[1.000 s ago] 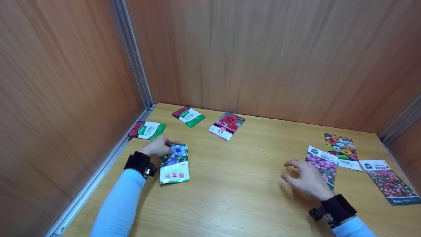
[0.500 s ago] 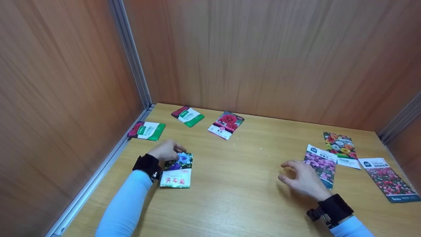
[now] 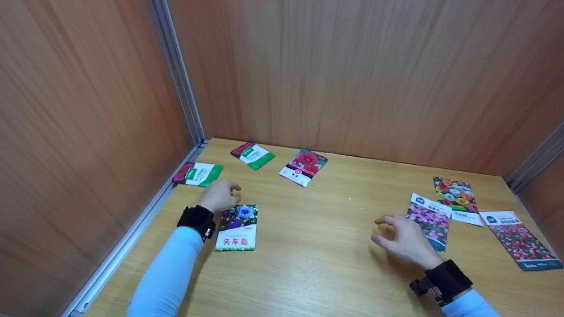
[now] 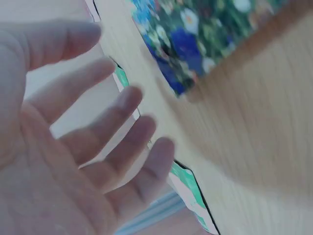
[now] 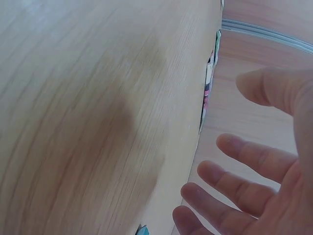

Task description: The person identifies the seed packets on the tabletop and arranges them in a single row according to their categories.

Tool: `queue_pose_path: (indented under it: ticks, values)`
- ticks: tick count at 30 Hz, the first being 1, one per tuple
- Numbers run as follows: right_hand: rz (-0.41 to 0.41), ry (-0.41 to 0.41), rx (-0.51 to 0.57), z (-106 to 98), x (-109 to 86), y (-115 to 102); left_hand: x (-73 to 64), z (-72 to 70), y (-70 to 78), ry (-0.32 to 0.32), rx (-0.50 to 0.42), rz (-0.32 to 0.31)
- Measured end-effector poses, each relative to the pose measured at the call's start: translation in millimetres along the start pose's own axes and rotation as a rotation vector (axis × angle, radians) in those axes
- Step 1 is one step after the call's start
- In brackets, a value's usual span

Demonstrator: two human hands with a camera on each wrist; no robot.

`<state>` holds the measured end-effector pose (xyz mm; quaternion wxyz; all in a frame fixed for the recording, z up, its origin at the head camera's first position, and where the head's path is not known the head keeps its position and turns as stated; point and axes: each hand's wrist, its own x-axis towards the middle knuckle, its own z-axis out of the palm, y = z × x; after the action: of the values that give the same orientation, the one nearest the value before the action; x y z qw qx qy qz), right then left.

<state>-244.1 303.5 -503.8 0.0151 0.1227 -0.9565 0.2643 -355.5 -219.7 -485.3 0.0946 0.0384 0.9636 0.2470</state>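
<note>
Packet with blue flowers (image 3: 237,229) lies flat on the table (image 3: 308,273) — left hand (image 3: 219,196) is just beyond its top edge, fingers loosely spread, not holding it. Half a second ago they were over that edge; packet's barely moved. Right hand (image 3: 407,240) hovers well right of it — fingers apart too.

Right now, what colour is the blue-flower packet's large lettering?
The lettering is red, clearest in head view.

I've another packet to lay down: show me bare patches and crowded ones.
Widest bare table: between the blue packet and the right hand. Also, specks aside, between the red-flower packet and three packets at right. Crowded: among those three, and round the left hand, between the blue packet and a green packet.
</note>
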Motion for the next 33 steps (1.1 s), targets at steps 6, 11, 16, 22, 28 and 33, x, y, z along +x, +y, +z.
queue_pose_path:
  ticks: [6,11,16,22,28,33]
  values:
    - [0.006,0.010,0.010,0,-3.4,0,13.0,-9.1,-17.6,0.222,0.032,-0.086]
    - [0.001,0.031,-0.001,-1,-4.6,-3,32.0,-22.6,-39.2,0.319,0.018,-0.262]
    - [0.013,0.027,0.008,0,-5.9,-3,46.3,-36.6,-60.6,0.317,-0.054,-0.441]
    - [-0.002,0.025,0.021,3,-6.4,-3,39.0,-46.3,-67.7,0.283,-0.223,-0.620]
    - [-0.017,0.004,0.031,6,-5.3,-5,24.2,-46.0,-58.2,0.296,-0.239,-0.696]
    - [-0.016,-0.007,0.025,7,-5.4,-8,19.1,-32.5,-53.3,0.323,-0.148,-0.730]
